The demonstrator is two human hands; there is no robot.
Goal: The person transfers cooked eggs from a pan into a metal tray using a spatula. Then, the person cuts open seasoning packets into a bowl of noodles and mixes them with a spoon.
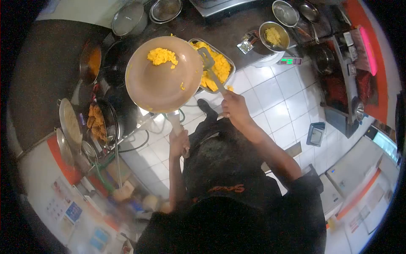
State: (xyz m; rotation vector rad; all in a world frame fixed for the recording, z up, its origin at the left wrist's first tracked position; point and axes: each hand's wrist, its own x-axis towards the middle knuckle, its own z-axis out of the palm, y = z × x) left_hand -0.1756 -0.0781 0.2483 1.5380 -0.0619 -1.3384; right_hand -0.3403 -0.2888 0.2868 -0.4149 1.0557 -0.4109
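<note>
My left hand (179, 143) is wrapped round the handle of a beige frying pan (165, 86), which is held up over the counter edge. Toward the pan's far side lies a clump of scrambled egg (162, 56), with small bits stuck lower right. In my right hand (235, 109) is a grey-green slotted spatula (217, 79). Its head is over a metal tray (232, 67) beside the pan, touching or just above the scrambled egg (220, 65) heaped there. The pan's rim hides the tray's left part.
A bowl of yellow food (272, 37), a foil packet (248, 42) and a digital scale (290, 61) are at the right. Leftward stand a pan of orange sauce (94, 63) and a pan of browned pieces (97, 122). Metal bowls (165, 9) line the back.
</note>
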